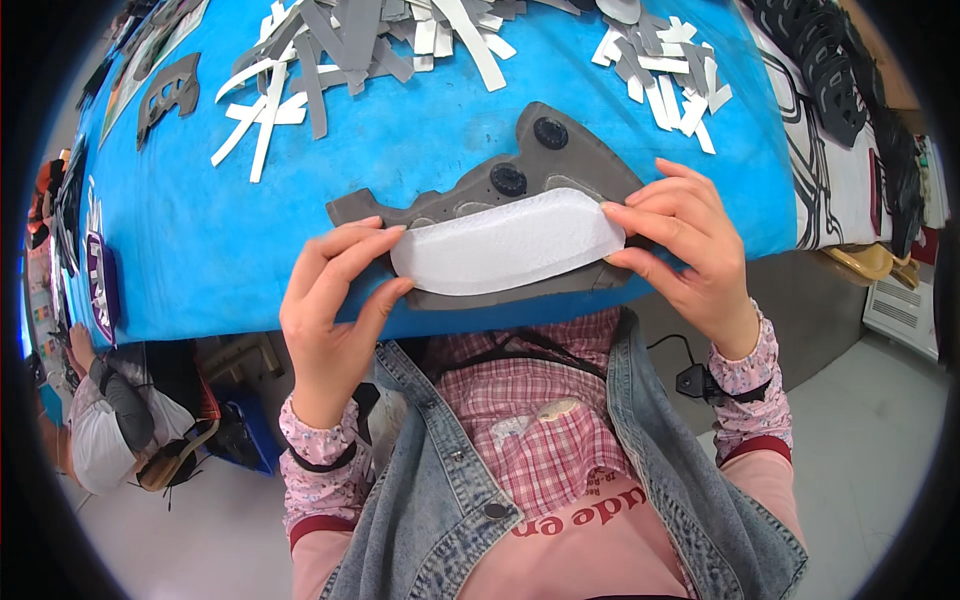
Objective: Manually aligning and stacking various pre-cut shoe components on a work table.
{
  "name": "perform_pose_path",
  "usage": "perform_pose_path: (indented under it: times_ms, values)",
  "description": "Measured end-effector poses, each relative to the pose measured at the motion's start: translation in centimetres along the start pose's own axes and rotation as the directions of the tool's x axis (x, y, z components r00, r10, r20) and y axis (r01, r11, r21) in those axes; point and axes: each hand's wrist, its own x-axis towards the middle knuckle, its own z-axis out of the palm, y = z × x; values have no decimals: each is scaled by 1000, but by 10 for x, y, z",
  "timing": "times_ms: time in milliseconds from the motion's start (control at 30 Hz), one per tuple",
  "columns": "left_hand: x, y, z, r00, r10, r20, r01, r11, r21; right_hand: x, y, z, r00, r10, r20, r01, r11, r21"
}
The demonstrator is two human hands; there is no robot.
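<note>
Head cam, looking down: the left hand [335, 300] has its thumb and fingertips pinched on the left end of a white foam pad [505, 245], and the right hand [685, 250] is pinching the pad's right end the same way, fingers on top and thumb underneath. So both hands are gripping, not loose. The pad is a long curved strip lying flat on top of a grey cut-out piece [520, 190], kind of a shaped panel with two round black snaps on its upper part. Both hands touch that grey piece too, since the pad sits right against it.

All of that is at the near edge of the bench [200, 230], which has a bright blue cover, roughly mid-edge, just over the person's chest.

Further out, toward the far edge, there's a messy heap of grey and white strips [350, 50], and another smaller bunch [665, 70] toward the far right corner. A lone grey cut shape [168, 92] lies near the far left corner. Stacks of dark pieces [830, 70] sit off the right edge. Another person [110, 420] is down at the lower left, below the bench.
</note>
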Motion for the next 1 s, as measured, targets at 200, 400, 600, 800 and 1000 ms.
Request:
perform_pose_path:
  times_ms: [200, 400, 600, 800, 1000]
  values:
    - [6, -1, -3, 999, 25, 34, -26, 1000, 8, 0, 1, 3, 999, -2, -48, 2, 1000, 4]
    - [6, -3, -3, 995, 91, 48, -92, 996, 9, -6, -5, 0, 1000, -10, -19, 9, 999, -53]
    - [9, -2, 1, 997, 79, 14, -80, 995, 56, 0, -1, -2, 1000, -3, -29, -1, 990, -141]
    - [8, -2, 4, 993, 121, -17, -119, 988, 94, -1, 2, -2, 999, 2, -41, -8, 988, -153]
    - [7, -1, 6, 990, 139, -34, -134, 985, 112, 1, 5, -2, 1000, 8, -25, -12, 990, -139]
